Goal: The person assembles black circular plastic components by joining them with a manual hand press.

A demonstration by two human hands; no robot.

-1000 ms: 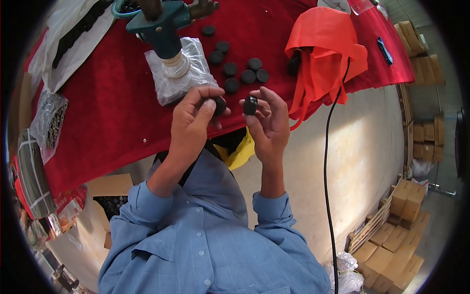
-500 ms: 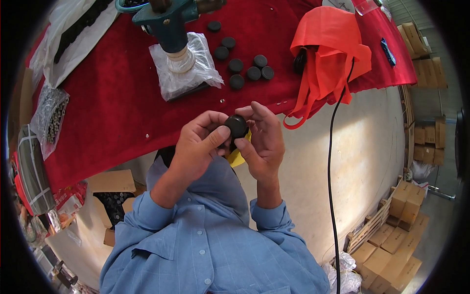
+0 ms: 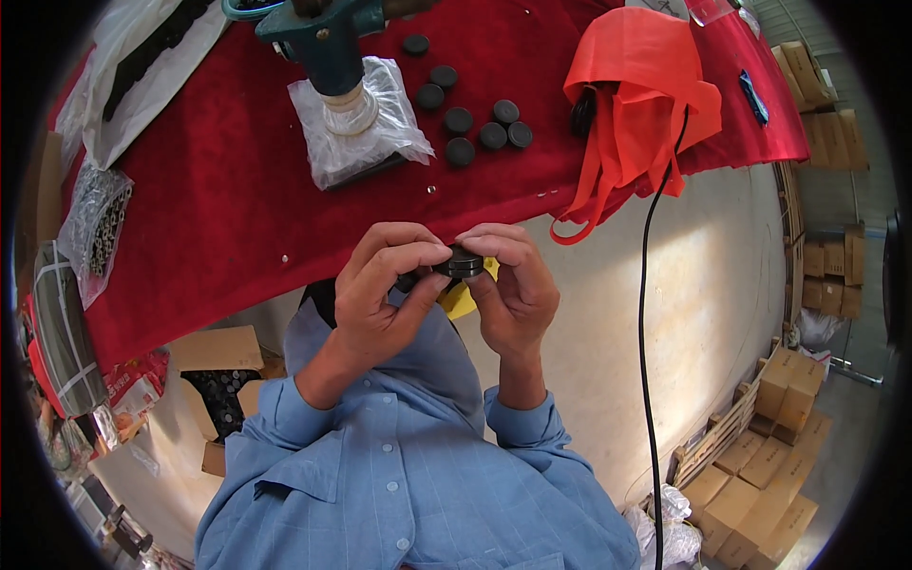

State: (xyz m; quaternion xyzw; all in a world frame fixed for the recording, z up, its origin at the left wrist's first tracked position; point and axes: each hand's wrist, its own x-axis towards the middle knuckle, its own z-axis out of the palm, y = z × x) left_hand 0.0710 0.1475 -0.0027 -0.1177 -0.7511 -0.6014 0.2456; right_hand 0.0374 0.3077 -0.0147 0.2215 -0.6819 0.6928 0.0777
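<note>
Between my two hands, just off the near edge of the table, is a round black disc (image 3: pixel 463 263). It is seen edge-on, with a groove or seam running round its side. My left hand (image 3: pixel 380 290) is closed on its left edge with thumb and fingers. My right hand (image 3: pixel 515 290) pinches its right edge the same way. Something dark shows under my left fingers, too hidden to make out. Several similar black discs (image 3: pixel 458 121) lie on the red cloth (image 3: pixel 218 218) beyond my hands.
A dark green press (image 3: pixel 328 52) stands over a plastic-wrapped pad (image 3: pixel 380 142). An orange-red fabric bag (image 3: pixel 632 85) lies at right, with a black cable (image 3: pixel 643 323) hanging down. An open carton (image 3: pixel 223 356) of black pieces sits lower left. Cardboard boxes (image 3: pixel 760 484) are stacked lower right.
The black disc has been tilted from showing its round face to edge-on. Both hands have sunk slightly towards me, and my right fingers have closed onto the disc.
</note>
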